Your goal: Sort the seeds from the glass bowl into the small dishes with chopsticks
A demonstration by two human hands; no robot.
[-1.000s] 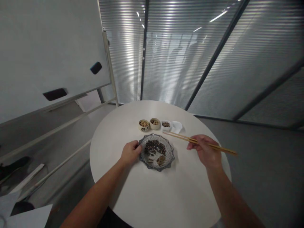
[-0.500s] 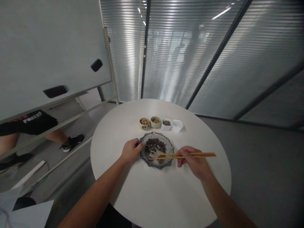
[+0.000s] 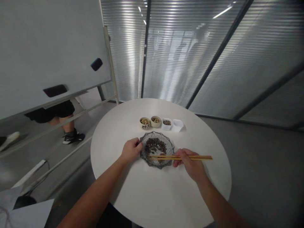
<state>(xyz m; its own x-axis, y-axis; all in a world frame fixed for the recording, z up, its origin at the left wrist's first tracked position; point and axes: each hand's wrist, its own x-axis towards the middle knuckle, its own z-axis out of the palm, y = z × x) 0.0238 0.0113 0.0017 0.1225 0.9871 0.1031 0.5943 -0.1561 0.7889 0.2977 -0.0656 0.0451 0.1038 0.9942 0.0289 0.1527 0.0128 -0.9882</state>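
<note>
A clear glass bowl [image 3: 169,144] with a scalloped rim stands on the round white table [image 3: 152,190]. Dark brown beans [image 3: 155,144] lie inside it, with some lighter bits lower down. My left hand [image 3: 131,150] grips the left rim of this bowl. Wooden chopsticks [image 3: 199,157] are held in my right hand [image 3: 188,163], just right of the bowl. Their tips reach into the lower left part of the bowl and lie close together; whether anything is between them cannot be made out.
Behind the bowl stand two round cups [image 3: 144,126] [image 3: 155,124] of nuts, a white dish [image 3: 167,127] of small dark seeds and a white dish [image 3: 178,125]. A whiteboard [image 3: 52,47] and a person's legs [image 3: 68,124] are at the left.
My right hand has shifted slightly left with the chopsticks, whose tips have come closer together. My left hand has stayed in place. The person behind the whiteboard has moved.
</note>
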